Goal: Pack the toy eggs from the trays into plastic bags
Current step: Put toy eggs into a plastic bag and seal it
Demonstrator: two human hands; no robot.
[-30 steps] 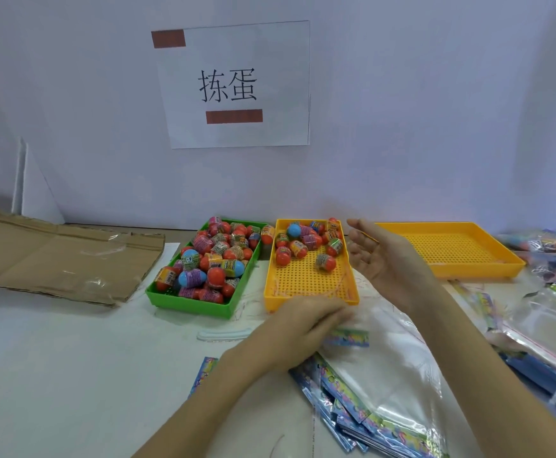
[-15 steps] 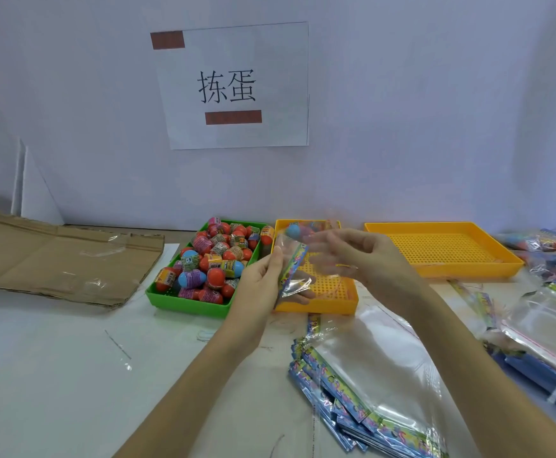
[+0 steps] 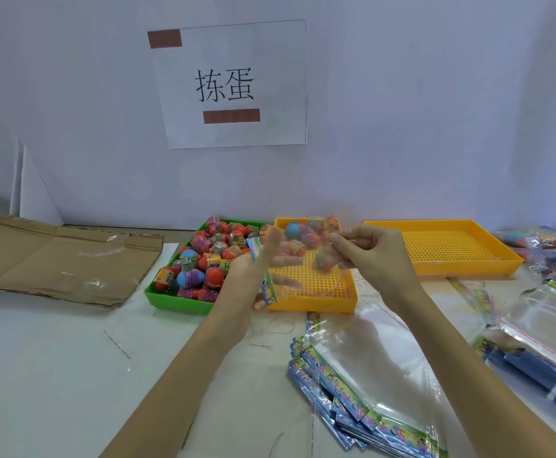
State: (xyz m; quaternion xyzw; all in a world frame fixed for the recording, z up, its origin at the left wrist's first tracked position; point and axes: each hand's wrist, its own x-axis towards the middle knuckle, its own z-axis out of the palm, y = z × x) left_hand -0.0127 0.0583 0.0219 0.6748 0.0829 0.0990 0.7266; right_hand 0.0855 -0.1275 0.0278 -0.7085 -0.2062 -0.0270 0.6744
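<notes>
Left hand and right hand each pinch an edge of one clear plastic bag. Left fingers are motion-blurred. Toy eggs behind the film show indistinctly.

Single head view, close, looking forward-down over table toward wall.

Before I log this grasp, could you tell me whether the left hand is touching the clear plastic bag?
Touching. The head view shows the left hand gripping the clear plastic bag by its printed header edge.
</notes>
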